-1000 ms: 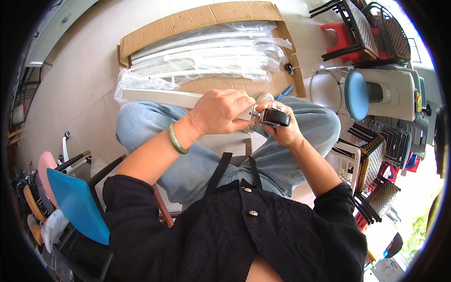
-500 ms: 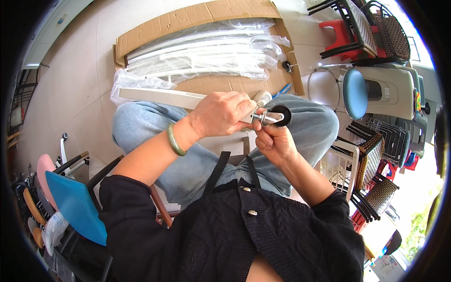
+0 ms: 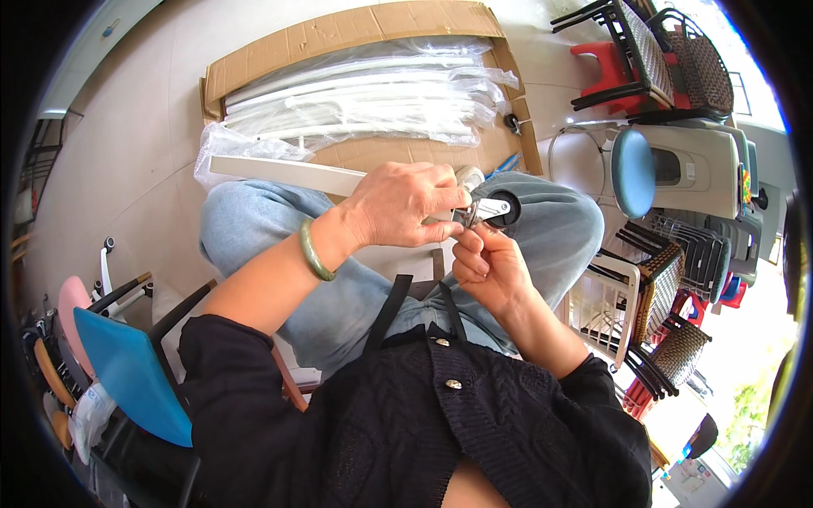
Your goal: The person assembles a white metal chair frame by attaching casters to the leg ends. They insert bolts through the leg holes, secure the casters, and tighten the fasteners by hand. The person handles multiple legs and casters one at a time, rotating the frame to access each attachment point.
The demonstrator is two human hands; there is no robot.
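Two hands meet above the lap (image 3: 360, 284): the left hand (image 3: 398, 203) wraps the white bar (image 3: 284, 173), likely steadying it, while the right hand's (image 3: 498, 264) narrowed fingers touch the caster (image 3: 491, 208) at the bar's end; whether they grip it, I cannot tell.

You are in what looks like a furniture shop or its storeroom; you cannot tell which. To your right, brown woven chairs with black frames (image 3: 705, 72) crowd near a red plastic stool (image 3: 603, 69) and a round blue padded seat (image 3: 633, 173). On your left stand a bright blue chair back (image 3: 131, 372) and a pink rounded chair back (image 3: 74, 313). Ahead, on the pale tiled floor (image 3: 144, 110), an open brown cardboard box (image 3: 356, 27) holds plastic-wrapped white tubes (image 3: 364, 108).
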